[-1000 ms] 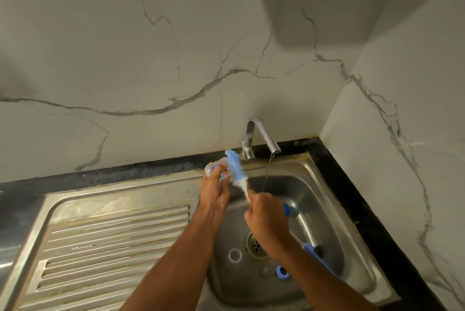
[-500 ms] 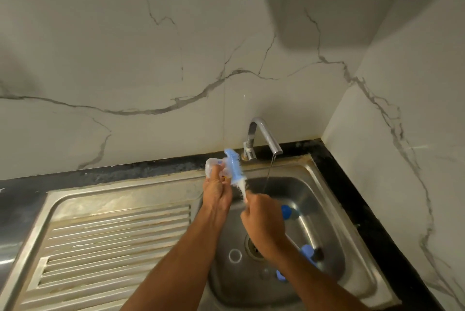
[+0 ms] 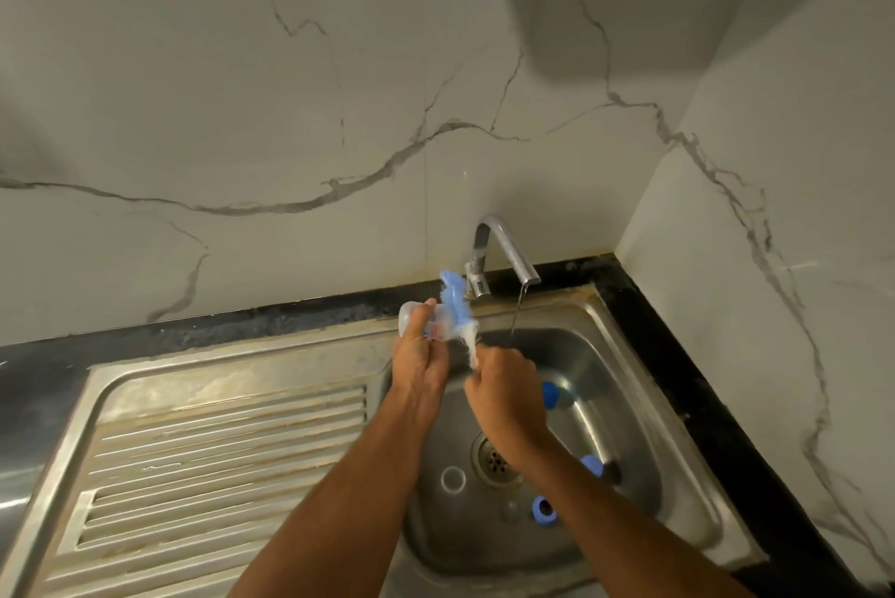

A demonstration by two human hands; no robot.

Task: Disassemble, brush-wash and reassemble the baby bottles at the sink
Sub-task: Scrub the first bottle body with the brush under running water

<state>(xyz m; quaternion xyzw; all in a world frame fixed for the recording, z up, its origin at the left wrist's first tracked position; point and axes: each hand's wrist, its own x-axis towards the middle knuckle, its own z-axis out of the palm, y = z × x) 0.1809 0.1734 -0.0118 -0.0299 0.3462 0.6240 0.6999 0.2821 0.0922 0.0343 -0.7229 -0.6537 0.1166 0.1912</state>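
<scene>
Overhead, marble walls (image 3: pixel 242 113); steel sink (image 3: pixel 654 404).

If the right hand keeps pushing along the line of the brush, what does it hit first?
Probably the clear bottle in the left hand; the brush already overlaps it, though depth is unclear.

Two hands over the sink (image 3: pixel 644 384) — one clear bottle (image 3: pixel 426 319), one blue brush (image 3: pixel 457 307). Down in the basin: three blue pieces (image 3: pixel 549 394) (image 3: pixel 592 464) (image 3: pixel 545 510), one white ring (image 3: pixel 453 479), one drain (image 3: pixel 494 459). One tap (image 3: pixel 503 253) — running.
</scene>
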